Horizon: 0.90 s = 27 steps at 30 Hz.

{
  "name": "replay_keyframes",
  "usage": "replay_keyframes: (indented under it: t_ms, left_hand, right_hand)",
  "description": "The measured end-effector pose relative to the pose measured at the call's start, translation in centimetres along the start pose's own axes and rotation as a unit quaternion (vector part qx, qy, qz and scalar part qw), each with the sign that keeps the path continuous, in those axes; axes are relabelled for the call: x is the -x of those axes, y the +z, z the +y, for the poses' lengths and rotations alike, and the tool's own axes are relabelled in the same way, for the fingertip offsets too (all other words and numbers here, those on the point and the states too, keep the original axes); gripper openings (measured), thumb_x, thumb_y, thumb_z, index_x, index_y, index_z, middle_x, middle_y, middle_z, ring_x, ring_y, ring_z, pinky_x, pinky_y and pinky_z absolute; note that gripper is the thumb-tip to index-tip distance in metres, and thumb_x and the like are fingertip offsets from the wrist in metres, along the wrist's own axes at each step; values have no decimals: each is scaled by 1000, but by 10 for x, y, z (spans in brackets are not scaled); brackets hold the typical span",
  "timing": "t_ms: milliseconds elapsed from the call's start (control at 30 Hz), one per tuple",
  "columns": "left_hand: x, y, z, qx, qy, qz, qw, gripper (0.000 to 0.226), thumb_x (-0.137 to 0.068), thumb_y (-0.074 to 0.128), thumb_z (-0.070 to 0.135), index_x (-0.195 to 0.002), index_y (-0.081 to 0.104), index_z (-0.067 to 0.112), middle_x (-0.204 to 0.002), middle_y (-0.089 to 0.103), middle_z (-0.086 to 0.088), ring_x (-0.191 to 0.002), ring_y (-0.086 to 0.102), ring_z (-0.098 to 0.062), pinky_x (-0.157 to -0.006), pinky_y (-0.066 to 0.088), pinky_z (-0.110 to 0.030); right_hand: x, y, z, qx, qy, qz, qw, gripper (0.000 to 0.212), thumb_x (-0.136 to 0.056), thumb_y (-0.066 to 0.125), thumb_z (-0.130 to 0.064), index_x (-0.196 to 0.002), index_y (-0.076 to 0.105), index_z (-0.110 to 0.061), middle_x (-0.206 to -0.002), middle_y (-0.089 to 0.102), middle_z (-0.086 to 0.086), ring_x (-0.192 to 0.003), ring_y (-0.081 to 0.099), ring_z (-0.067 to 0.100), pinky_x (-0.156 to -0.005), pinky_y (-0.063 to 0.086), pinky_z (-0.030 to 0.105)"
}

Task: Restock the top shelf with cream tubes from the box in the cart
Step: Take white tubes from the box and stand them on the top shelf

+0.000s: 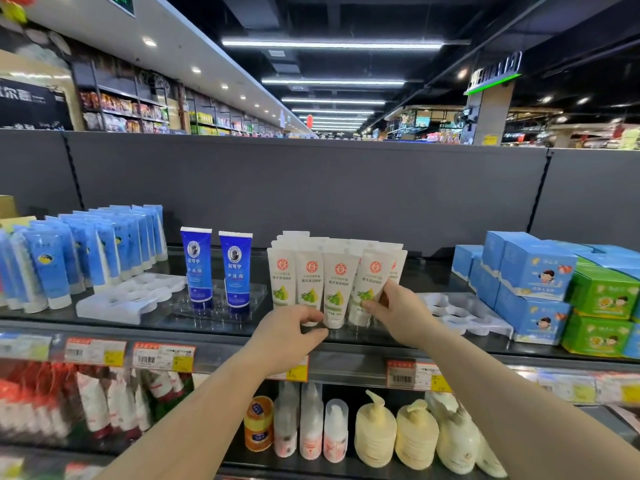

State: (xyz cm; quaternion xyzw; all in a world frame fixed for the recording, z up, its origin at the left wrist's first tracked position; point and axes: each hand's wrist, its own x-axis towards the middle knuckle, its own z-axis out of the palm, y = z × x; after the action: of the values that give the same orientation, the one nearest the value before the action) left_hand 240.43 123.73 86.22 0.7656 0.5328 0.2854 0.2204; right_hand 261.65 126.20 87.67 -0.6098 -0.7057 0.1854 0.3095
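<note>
My two bare arms are reaching up from the bottom of the view to the top shelf [346,336]. My left hand [287,336] is curling its fingers at the cap of a white cream tube [337,289] in the front row; I cannot tell if it is really pinching it. My right hand [394,306] is pinching the next white cream tube [369,285] near its bottom. The white tubes are standing cap down in a bunch in the middle of the shelf. Two dark blue tubes [214,268] are standing just to their left. Light blue tubes [86,251] are crowding farther left. Blue boxes [533,271] and green boxes [602,296] are sitting at the right.
</note>
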Motion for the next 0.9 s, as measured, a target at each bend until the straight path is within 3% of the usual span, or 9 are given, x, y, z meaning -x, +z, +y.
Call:
replay_keyframes:
  t_ms: [100,233,333,467,567,700,800,900]
  left_hand:
    - [-2,1,-1,-22,9,-14,1000,55,-92,60,35,-143,38,36,-138,54,12,-128,45,-5,-104,34,-25]
    - [-7,6,1,-128,35,-22,991,68,-91,56,47,-149,19,45,-151,38,11,-137,36,-12,-114,34,-41]
    - [-7,10,3,-146,39,-16,988,71,-90,56,49,-150,17,44,-155,30,13,-142,29,-15,-116,29,-43]
    - [-9,13,2,-147,36,-17,988,74,-90,57,49,-151,16,42,-155,31,10,-142,28,-17,-116,29,-44]
    - [-9,15,1,-147,33,-15,988,75,-89,58,49,-151,16,42,-156,29,9,-143,26,-17,-116,28,-45]
    - [-9,16,3,-160,22,-19,987,77,-89,58,49,-151,13,42,-157,26,8,-145,21,-19,-118,25,-45]
    - [-9,16,4,-161,14,-21,987,79,-88,58,51,-151,12,42,-157,27,7,-144,22,-19,-118,25,-45]
    - [-9,16,3,-161,11,-23,987,80,-88,58,51,-151,11,42,-157,26,8,-144,22,-18,-118,25,-45]
  right_hand:
    - [3,4,2,-21,-10,15,1000,32,-96,56,-26,-127,50,-18,-132,59,-2,-119,56,19,-93,47,32]
    - [4,5,3,-6,-17,21,1000,31,-96,56,-27,-125,50,-19,-130,60,-4,-118,57,19,-92,48,32]
    - [3,3,-2,45,-28,2,999,22,-96,56,-28,-114,53,-17,-116,61,-8,-104,59,16,-81,48,26]
    - [-4,-2,-6,83,-23,-20,996,27,-94,58,-28,-105,57,-3,-104,68,5,-96,64,25,-84,55,40]
    - [-7,-6,-9,92,-2,-39,995,27,-94,57,-25,-100,59,1,-98,68,13,-91,64,30,-81,55,40]
    - [-10,-4,-10,82,13,-43,996,27,-95,56,-25,-109,59,-2,-108,68,11,-96,64,26,-84,56,38]
    - [-9,-2,-10,64,29,-48,996,12,-97,54,-24,-94,56,-12,-105,66,3,-89,62,18,-79,54,32]
    - [-8,0,-8,67,27,-40,997,15,-97,54,-25,-88,51,-14,-97,62,0,-87,60,17,-76,51,30]
